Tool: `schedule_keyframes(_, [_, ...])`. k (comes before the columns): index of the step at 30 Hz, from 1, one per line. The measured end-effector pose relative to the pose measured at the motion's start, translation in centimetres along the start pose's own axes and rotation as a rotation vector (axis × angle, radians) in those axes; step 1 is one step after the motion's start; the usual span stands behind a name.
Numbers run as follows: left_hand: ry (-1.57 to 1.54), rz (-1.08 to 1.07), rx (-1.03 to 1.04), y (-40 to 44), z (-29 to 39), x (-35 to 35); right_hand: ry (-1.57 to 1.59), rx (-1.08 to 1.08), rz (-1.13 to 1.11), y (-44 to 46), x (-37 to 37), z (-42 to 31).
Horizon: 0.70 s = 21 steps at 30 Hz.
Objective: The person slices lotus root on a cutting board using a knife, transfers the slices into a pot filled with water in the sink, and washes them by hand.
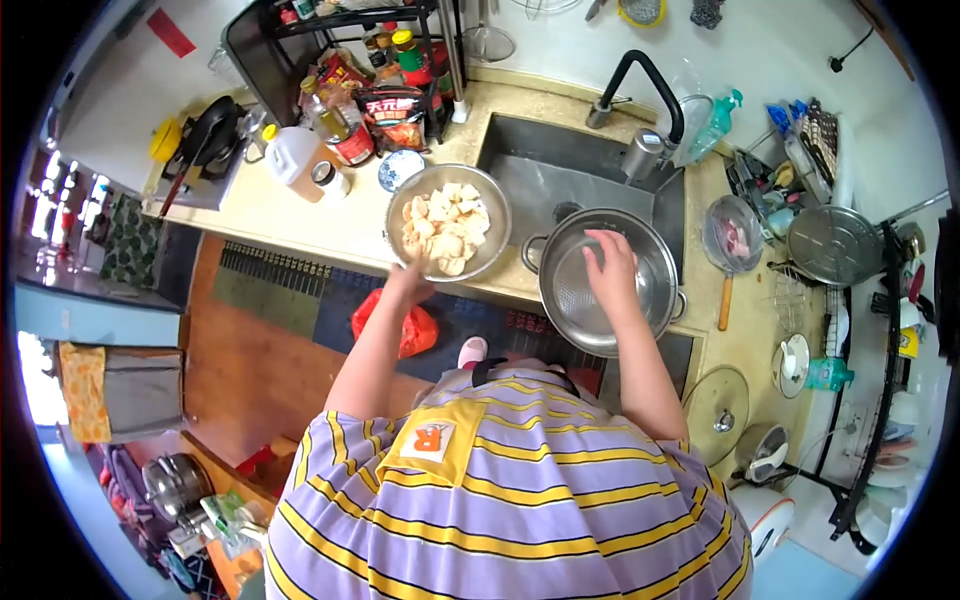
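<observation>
A metal bowl (503,205) full of pale, cut chunks of food (446,225) stands at the counter's front edge, left of the sink. My left hand (410,280) grips its near rim, thumb on the upper side and fingers below. On the right, a two-handled steamer pot (570,265) with a perforated bottom rests over the sink's front edge. Above its inside is my right hand (612,265), fingers apart and holding nothing. I cannot tell whether that hand touches the steamer.
Behind lies the sink (530,165) with a black faucet (640,60). A plastic jug (295,160), a small jar (330,180) and a blue-patterned dish (401,170) stand left. A strainer (733,235) and a glass lid (716,415) lie right. A red bag (420,330) is on the floor.
</observation>
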<state>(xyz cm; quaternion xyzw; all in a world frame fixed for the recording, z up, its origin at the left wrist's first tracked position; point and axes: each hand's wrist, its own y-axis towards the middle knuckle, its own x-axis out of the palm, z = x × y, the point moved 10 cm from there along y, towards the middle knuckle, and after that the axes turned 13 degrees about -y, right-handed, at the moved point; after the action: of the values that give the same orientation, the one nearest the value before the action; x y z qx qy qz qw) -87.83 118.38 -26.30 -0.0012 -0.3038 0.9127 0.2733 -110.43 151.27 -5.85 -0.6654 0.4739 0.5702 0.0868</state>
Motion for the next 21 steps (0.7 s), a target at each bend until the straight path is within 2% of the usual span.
schedule_keyframes(2, [-0.303,-0.335,-0.352,0.2,-3.5,3.6,-0.005,0.029,-0.027,0.3,0.7,-0.1])
schedule_keyframes(5, [-0.294,-0.238,-0.338,1.2,-3.2,3.0,-0.04,0.056,-0.005,0.0,0.1,1.2])
schedule_keyframes(10, [-0.154,-0.296,-0.222,-3.5,1.9,4.9,0.105,0.25,0.06,-1.7,-3.5,5.8])
schedule_keyframes(13, [0.008,-0.411,-0.07,-9.2,6.8,9.9,0.128,0.343,0.122,-3.6,-4.8,8.8])
schedule_keyframes(18, [0.112,-0.573,0.205,-12.9,8.0,18.6,0.291,0.539,0.085,-7.0,-3.1,13.8])
schedule_keyframes(20, [0.356,-0.613,0.878,-13.9,9.9,21.6,0.33,0.574,0.025,-8.2,-2.5,14.2])
schedule_keyframes(21, [0.43,-0.601,0.877,-14.4,9.8,22.9,0.39,0.594,0.012,-8.6,-2.2,14.0])
